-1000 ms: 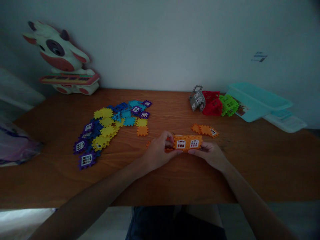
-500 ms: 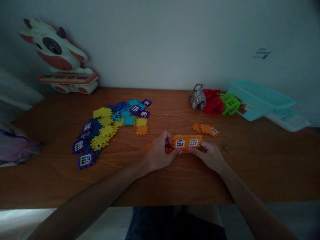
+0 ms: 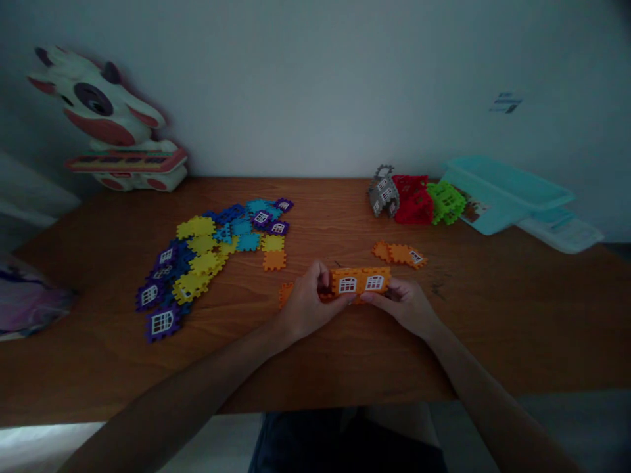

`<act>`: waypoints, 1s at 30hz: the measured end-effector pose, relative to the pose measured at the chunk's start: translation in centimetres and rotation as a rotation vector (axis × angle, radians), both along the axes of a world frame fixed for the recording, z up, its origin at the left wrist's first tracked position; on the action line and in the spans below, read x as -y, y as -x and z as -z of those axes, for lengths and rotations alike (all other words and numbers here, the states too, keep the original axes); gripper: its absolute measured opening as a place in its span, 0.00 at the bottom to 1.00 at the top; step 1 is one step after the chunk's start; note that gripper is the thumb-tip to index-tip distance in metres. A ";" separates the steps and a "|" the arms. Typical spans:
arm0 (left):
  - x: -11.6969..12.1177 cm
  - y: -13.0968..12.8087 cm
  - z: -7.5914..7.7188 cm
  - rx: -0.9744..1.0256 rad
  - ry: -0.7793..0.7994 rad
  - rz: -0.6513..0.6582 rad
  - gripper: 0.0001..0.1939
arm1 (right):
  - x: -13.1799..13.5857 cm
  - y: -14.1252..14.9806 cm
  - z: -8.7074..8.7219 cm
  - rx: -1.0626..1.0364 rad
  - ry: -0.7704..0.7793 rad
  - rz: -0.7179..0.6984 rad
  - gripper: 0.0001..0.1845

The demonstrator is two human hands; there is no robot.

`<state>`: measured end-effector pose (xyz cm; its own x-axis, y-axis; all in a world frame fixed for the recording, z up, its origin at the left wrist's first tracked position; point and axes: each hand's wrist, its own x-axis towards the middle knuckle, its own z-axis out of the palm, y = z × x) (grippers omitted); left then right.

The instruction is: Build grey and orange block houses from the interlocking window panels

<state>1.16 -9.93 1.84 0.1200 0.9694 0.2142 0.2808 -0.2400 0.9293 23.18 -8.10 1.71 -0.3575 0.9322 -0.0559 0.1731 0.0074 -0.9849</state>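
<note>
Between my two hands is a joined pair of orange interlocking building tiles with white window panes. My left hand grips its left end, thumb along the lower edge. With thumb in front and fingers behind, my right hand pinches the right end. Part of another orange tile shows beside my left hand, the rest hidden by it. Farther back lie several loose orange tiles, one with a window. A single orange tile touches a yellow tile to the left.
Yellow tiles, purple window tiles and blue tiles spread over the left of the wooden table. Grey tiles, red tiles, green tiles and a turquoise bin stand back right. A cow toy keyboard is back left.
The whole view has shifted slightly, so things appear a little farther left. Both hands keep their hold on the orange tiles, with hardly any movement relative to the table.
</note>
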 end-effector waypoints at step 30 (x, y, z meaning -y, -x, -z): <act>-3.2 4.3 1.0 -0.394 -0.461 -0.113 0.19 | 0.7 0.8 0.5 0.387 -0.393 0.246 0.20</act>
